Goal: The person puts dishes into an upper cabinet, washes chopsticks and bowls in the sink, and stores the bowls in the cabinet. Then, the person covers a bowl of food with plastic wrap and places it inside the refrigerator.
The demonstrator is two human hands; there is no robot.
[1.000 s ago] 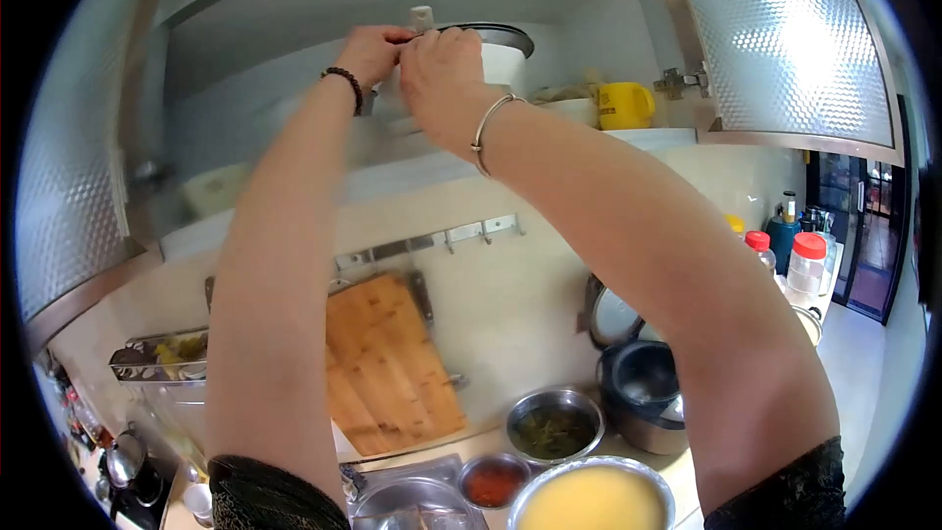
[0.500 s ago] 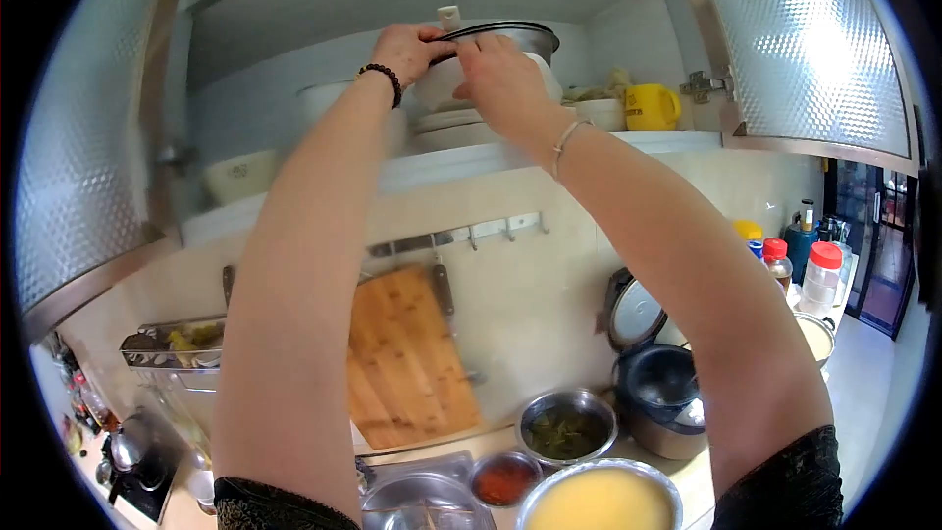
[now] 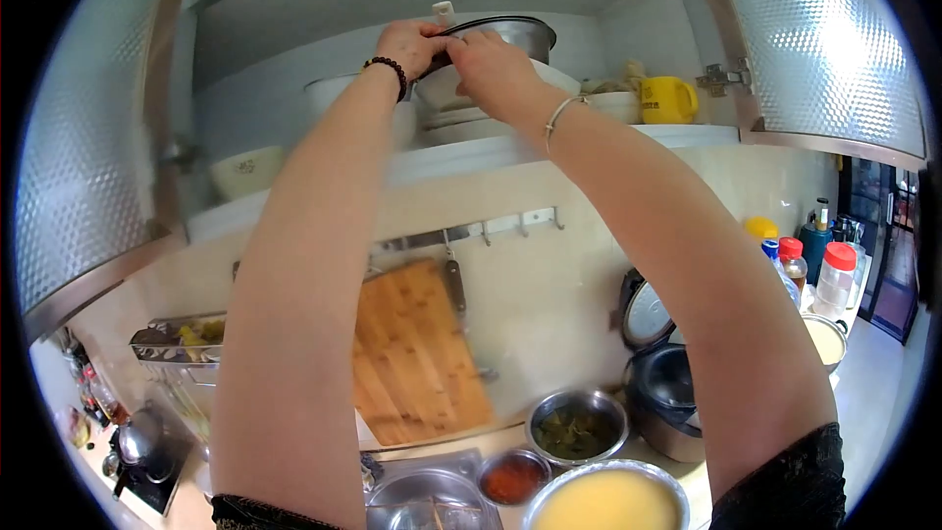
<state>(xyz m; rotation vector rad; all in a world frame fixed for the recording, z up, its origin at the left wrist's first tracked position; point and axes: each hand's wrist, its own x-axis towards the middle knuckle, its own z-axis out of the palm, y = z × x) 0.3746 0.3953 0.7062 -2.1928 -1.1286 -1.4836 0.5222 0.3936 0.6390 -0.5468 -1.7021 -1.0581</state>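
Note:
Both arms reach up into an open wall cabinet. A round metal pan (image 3: 525,36) with a dark rim sits there on top of a white bowl (image 3: 549,77) and stacked plates (image 3: 461,124). My left hand (image 3: 407,47), with a beaded bracelet, pinches the pan's near left rim. Close beside it, my right hand (image 3: 491,69), wearing a bangle, has its fingers curled over the same rim; its thumb is partly hidden. Behind the hands a white handle-like piece (image 3: 444,13) sticks up. On the shelf to the right stands a yellow mug (image 3: 669,100).
Frosted glass doors (image 3: 834,39) hang open on both sides. Below stand a wooden cutting board (image 3: 417,353), a rice cooker (image 3: 662,393) with its lid up, a bowl of greens (image 3: 577,427), a bowl of red food (image 3: 513,479), a bowl of yellow liquid (image 3: 608,503) and a sink (image 3: 432,496).
The view has shifted slightly, so the counter things and mug sit a little farther right. Both hands stay at the pan's rim, with little visible movement of the pan.

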